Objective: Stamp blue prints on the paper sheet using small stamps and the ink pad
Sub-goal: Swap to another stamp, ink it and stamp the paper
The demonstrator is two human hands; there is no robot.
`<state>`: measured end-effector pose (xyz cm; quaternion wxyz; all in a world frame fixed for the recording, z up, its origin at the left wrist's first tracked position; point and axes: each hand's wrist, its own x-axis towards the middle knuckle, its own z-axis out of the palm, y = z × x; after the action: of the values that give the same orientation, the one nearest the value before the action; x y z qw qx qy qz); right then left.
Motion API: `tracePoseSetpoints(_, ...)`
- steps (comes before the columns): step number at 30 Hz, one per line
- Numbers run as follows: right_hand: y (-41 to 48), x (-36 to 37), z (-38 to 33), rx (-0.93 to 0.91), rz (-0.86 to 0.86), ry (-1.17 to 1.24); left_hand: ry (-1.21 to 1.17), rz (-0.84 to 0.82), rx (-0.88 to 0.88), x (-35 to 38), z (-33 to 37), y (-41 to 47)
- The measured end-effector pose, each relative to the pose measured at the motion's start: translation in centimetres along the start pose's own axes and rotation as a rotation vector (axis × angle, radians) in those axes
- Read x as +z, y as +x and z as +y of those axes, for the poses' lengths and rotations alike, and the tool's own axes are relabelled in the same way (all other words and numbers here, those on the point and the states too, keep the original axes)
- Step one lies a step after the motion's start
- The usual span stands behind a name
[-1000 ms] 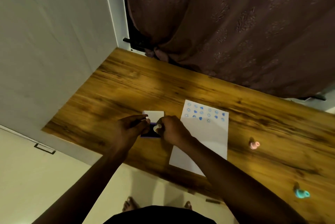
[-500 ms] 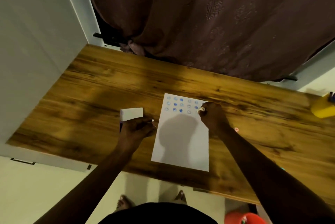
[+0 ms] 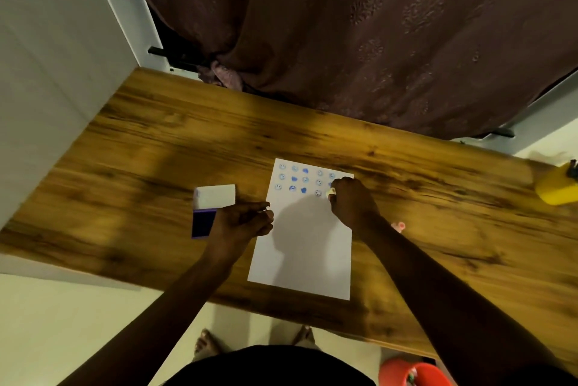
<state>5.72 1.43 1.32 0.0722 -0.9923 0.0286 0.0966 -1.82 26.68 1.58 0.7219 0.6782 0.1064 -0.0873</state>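
Observation:
A white paper sheet [image 3: 301, 248] lies on the wooden table [image 3: 156, 151], with several blue prints in rows along its far end. My right hand [image 3: 352, 202] grips a small pale stamp [image 3: 331, 191] and holds it down on the sheet at the right end of the third row. To the left of the sheet sits the blue ink pad [image 3: 203, 223] with its white lid [image 3: 215, 196] folded back. My left hand [image 3: 242, 223] rests on the pad's right edge, fingers curled, touching the paper's left edge.
A small pink stamp [image 3: 398, 226] lies on the table just right of my right wrist. A yellow container [image 3: 556, 185] stands at the far right edge. A brown curtain [image 3: 375, 41] hangs behind the table, a white wall [image 3: 47, 57] to the left, a red object [image 3: 413, 373] on the floor.
My right hand lifted the stamp off the ink pad, carried it right and set it on the sheet. My left hand stayed by the pad. The camera view shifted right.

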Motion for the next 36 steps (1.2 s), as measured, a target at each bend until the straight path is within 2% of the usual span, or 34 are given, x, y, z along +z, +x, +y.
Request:
tracePoseSetpoints(13,0.3,-0.1,-0.8,0.051,0.0,0.022,0.007,-0.018,-0.041,1.3,0.2,0.0)
tracePoseSetpoints(18,1.3,-0.8,0.6,0.062,-0.048,0.121,0.033,-0.033,-0.012,1.3,1.2,-0.4)
tracePoseSetpoints(21,1.5,-1.4,2.2,0.156,-0.028,0.397,0.015,-0.051,0.006,1.4,1.6,-0.5)
tracePoseSetpoints(25,-0.9,-3.1,3.6,0.3,0.02,1.141,0.002,-0.089,-0.004,2.0,2.3,-0.7)
tracePoseSetpoints(28,-4.4,-4.3,3.9,0.3,-0.059,1.464,-0.02,-0.146,0.013,3.1,2.6,-0.9)
tracePoseSetpoints(31,-8.2,-4.5,3.6,0.144,-0.106,1.509,-0.053,-0.203,0.004,4.8,2.9,-1.1)
tracePoseSetpoints(36,-12.0,-4.1,2.8,-0.022,-0.086,1.295,-0.056,-0.317,0.011,7.2,3.1,-1.8)
